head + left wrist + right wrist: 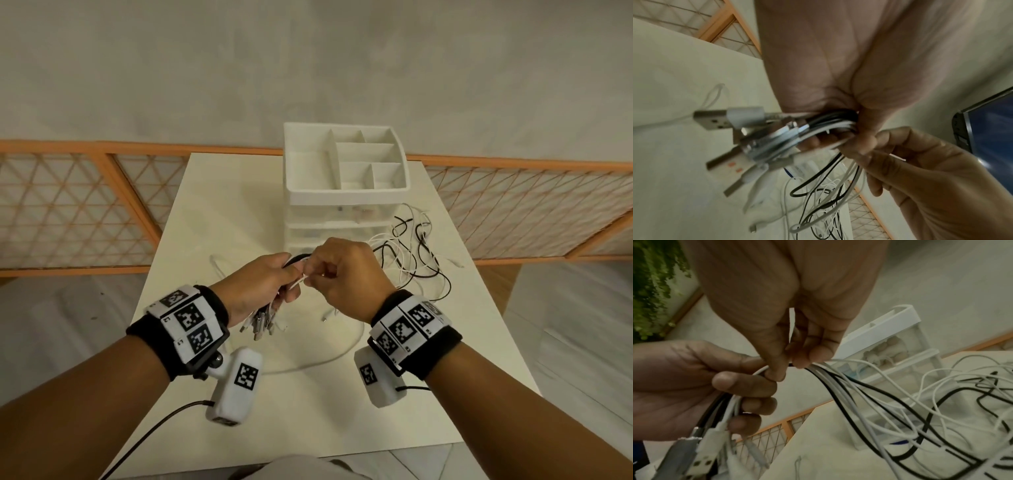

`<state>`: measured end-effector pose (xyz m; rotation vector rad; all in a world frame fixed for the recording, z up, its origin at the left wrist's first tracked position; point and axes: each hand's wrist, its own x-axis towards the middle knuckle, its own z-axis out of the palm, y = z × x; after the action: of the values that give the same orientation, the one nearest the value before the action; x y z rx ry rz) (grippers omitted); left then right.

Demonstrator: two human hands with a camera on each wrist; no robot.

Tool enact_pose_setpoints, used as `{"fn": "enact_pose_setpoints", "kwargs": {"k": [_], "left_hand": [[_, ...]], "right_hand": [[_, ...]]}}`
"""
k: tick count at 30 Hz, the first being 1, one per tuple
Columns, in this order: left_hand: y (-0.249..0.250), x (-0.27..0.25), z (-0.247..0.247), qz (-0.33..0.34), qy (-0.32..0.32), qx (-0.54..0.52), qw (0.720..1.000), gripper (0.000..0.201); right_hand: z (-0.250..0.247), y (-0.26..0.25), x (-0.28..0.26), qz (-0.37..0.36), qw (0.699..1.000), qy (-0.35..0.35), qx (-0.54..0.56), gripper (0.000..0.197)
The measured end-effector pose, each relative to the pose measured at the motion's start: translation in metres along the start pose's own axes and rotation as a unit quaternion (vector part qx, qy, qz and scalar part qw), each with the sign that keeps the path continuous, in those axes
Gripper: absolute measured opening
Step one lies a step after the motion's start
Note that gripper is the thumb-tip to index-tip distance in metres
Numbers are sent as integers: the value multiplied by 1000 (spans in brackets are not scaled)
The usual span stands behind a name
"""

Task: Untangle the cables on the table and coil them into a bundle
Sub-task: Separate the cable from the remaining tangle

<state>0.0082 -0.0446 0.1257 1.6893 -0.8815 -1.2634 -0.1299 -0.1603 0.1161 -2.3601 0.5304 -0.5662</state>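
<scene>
White and black cables point(265, 317) fill your left hand point(260, 284) at the centre of the head view, fingers curled round a gathered bunch whose metal plugs point(723, 120) hang out below the fist, low in the frame. Your right hand point(346, 277) meets it just to the right, thumb and fingertips point(777, 369) pinching the strands where they leave the left fist; the right wrist view shows them fanning away toward the lower right. Both hands are closed on cable, held above the table point(191, 240).

One white cable point(329, 359) curves loose across the tabletop below your wrists. Farther up and right, a loose tangle point(411, 253) of black and white cable lies on the table beside the white drawer unit point(346, 192), touching or nearly touching its side. Behind that, an orange lattice railing point(68, 205) crosses the frame.

By the look of it, you have the plug ends collected and aligned, which is the early part of the job. Most of the length appears uncoiled and crossed over itself, so the untangling and the winding into a bundle seem to lie ahead.
</scene>
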Motion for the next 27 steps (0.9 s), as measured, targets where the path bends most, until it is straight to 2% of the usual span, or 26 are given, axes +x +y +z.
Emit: {"fn": "enact_pose_setpoints", "kwargs": {"k": [3, 4, 7, 10, 11, 12, 14, 15, 16, 18, 19, 20, 22, 24, 25, 27], "left_hand": [[1, -2, -3, 20, -4, 75, 997, 23], [1, -4, -4, 28, -9, 110, 994, 24], [0, -11, -7, 65, 3, 165, 984, 31], [-1, -16, -18, 60, 48, 141, 987, 44], [-3, -17, -23, 49, 52, 148, 986, 46], [-5, -17, -27, 37, 50, 184, 981, 45], [-13, -15, -29, 13, 32, 293, 956, 39], [-18, -12, -27, 3, 35, 335, 942, 38], [-23, -10, -25, -1, 50, 361, 931, 38], [-35, -4, -22, -11, 88, 381, 921, 37], [-41, -1, -20, -17, 98, 379, 920, 37], [-46, 2, -19, -24, 100, 371, 923, 37], [-52, 5, -16, -38, 90, 346, 933, 36], [-55, 5, -14, -46, 78, 317, 944, 30], [-56, 6, -14, -48, 73, 310, 947, 30], [-55, 5, -11, -52, 70, 317, 944, 37]], "right_hand": [[3, -1, 1, 46, 995, -71, -50, 53], [5, -2, 0, 56, 990, -95, -92, 54], [10, 7, -3, 109, 969, -143, -168, 20], [-11, 35, -6, 227, 915, -241, -230, 19], [-21, 48, -6, 258, 907, -222, -249, 17], [-33, 62, -5, 281, 909, -156, -265, 16], [-48, 84, -7, 302, 919, 38, -252, 27], [-48, 90, -11, 298, 923, 95, -226, 34], [-43, 92, -15, 291, 931, 99, -196, 43], [-17, 91, -31, 273, 947, 14, -170, 74], [-2, 89, -43, 268, 949, -24, -165, 82], [15, 85, -56, 257, 953, -51, -153, 79], [47, 83, -79, 215, 957, -126, -148, 55], [73, 81, -96, 185, 934, -250, -174, 39], [82, 81, -101, 180, 920, -289, -192, 35], [93, 82, -103, 178, 903, -312, -235, 24]]}}
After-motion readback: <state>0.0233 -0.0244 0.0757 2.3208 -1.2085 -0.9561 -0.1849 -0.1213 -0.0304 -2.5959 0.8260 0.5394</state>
